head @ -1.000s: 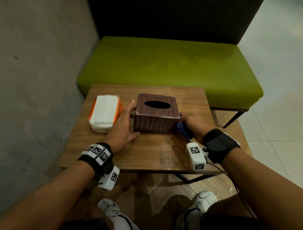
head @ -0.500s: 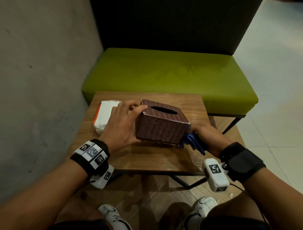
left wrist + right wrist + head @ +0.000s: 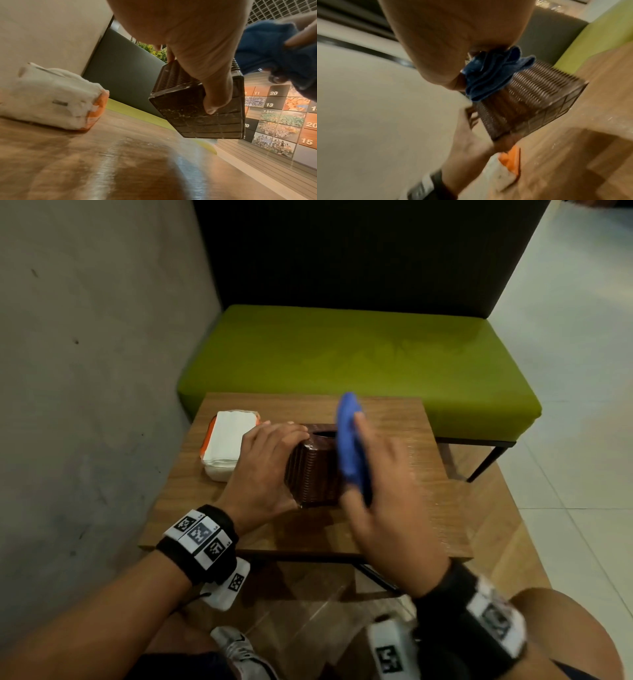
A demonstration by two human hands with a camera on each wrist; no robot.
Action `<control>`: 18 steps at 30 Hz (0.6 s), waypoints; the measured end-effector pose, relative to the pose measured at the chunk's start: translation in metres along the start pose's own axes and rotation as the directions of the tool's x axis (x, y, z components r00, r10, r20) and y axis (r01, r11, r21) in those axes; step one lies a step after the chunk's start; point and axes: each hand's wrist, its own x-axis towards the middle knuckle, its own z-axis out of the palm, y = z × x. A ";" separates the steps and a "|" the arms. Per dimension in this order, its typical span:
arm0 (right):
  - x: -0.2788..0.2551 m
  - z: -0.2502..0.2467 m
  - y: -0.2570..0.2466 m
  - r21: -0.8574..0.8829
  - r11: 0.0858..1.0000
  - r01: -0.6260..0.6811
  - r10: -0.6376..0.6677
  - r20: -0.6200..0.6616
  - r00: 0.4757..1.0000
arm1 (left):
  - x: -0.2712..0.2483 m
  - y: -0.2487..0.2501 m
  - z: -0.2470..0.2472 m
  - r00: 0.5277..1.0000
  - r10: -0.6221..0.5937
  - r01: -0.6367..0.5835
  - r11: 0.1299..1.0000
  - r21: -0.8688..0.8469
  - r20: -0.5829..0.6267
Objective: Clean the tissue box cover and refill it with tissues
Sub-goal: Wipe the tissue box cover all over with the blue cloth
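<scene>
The brown woven tissue box cover point(image 3: 313, 470) point(image 3: 193, 108) point(image 3: 532, 102) is lifted off the wooden table point(image 3: 421, 474) and tilted. My left hand point(image 3: 263, 467) grips its left side, thumb point(image 3: 216, 94) across the open underside. My right hand point(image 3: 373, 484) holds a folded blue cloth point(image 3: 349, 440) point(image 3: 267, 54) point(image 3: 489, 75) against the cover's right side and top edge. A white tissue pack point(image 3: 229, 443) point(image 3: 51, 97) point(image 3: 503, 170) with orange wrapping lies on the table to the left of the cover.
A green bench point(image 3: 359, 361) with a dark back stands behind the table. A grey concrete wall point(image 3: 85, 371) runs along the left. My shoes point(image 3: 239, 652) are on the wooden floor below the table's front edge.
The left hand lifted and tilted the cover off the table. The right hand rose from the table's right side, bringing the blue cloth up against the cover's right side.
</scene>
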 end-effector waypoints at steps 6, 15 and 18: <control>0.006 0.026 -0.002 -0.331 0.928 0.170 -0.156 0.068 0.985 | 0.003 0.010 -0.005 0.997 -0.072 0.072 0.997 0.003 -0.015; 0.011 0.029 -0.019 -0.312 0.943 0.118 -0.129 -0.013 0.992 | 0.004 0.028 -0.007 0.993 -0.105 0.095 0.977 -0.191 -0.046; 0.015 0.017 -0.002 -0.352 0.932 0.092 -0.116 -0.048 0.992 | 0.002 0.025 -0.012 0.994 -0.103 0.097 0.972 -0.214 -0.020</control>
